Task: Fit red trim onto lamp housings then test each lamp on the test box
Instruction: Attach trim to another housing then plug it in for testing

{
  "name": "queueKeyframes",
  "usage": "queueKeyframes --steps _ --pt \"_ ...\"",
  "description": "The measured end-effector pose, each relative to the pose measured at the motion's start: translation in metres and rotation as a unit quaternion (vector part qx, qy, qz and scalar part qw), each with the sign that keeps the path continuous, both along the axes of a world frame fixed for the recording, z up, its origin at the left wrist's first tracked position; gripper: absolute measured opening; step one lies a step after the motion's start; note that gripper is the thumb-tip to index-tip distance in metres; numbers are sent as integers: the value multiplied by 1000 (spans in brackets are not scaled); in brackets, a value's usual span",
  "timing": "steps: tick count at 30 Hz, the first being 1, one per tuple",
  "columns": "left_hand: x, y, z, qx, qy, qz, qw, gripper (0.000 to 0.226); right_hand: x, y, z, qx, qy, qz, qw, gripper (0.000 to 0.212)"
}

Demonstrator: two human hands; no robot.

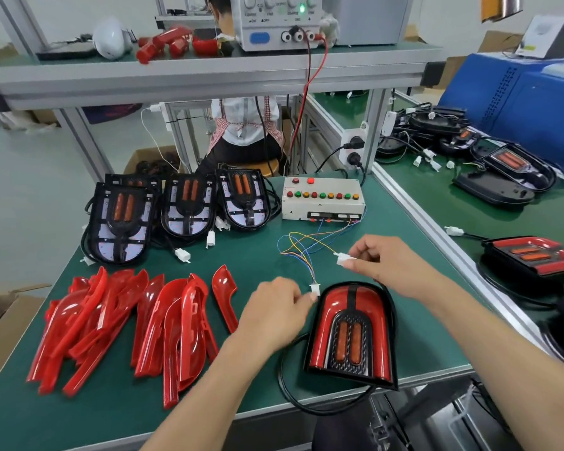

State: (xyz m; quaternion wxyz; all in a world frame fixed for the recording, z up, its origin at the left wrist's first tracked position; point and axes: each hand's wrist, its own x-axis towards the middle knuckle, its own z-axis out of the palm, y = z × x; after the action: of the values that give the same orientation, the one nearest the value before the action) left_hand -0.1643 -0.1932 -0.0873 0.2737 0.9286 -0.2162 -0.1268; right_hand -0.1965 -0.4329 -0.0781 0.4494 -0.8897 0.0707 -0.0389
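Facing four bare housings [121,219], one trimmed lamp [352,333]

head view looks forward and down, close over the workbench [189,255].

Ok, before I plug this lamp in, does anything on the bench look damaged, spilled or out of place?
Nothing stands out. The trimmed lamp lies flat near the front edge, each hand pinches a white connector, the test box sits square, and the red trims are just a loose pile.
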Motion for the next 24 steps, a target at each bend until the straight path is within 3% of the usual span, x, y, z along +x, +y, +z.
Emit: queueKeyframes --steps 2,5,7,12,15,17,20,24 --pt "15 -9 2 -32 -24 54 998 34 0 2 0 -2 6 3 1000 24" --pt "27 -27 1 -74 52 57 994 36 -4 2 1 -2 -2 15 1000 19" --pt "30 -37 -3 -61 74 65 993 43 -5 1 1 -1 -9 18 1000 14" --pt "32 -48 -17 -43 77 80 993 37 -8 -2 -1 0 -14 29 999 8" --pt "35 -47 -17 -119 78 71 987 34 -8 0 -1 -19 -15 34 999 10" --pt "38 -47 -13 -221 129 83 963 34 -7 2 -1 -28 -20 30 999 14" --pt "40 -50 -5 -351 256 105 894 30 -8 3 -1 -44 -39 22 998 16" --pt "38 -54 3 -427 365 121 819 23 -13 5 -3 -45 -71 2 996 8"
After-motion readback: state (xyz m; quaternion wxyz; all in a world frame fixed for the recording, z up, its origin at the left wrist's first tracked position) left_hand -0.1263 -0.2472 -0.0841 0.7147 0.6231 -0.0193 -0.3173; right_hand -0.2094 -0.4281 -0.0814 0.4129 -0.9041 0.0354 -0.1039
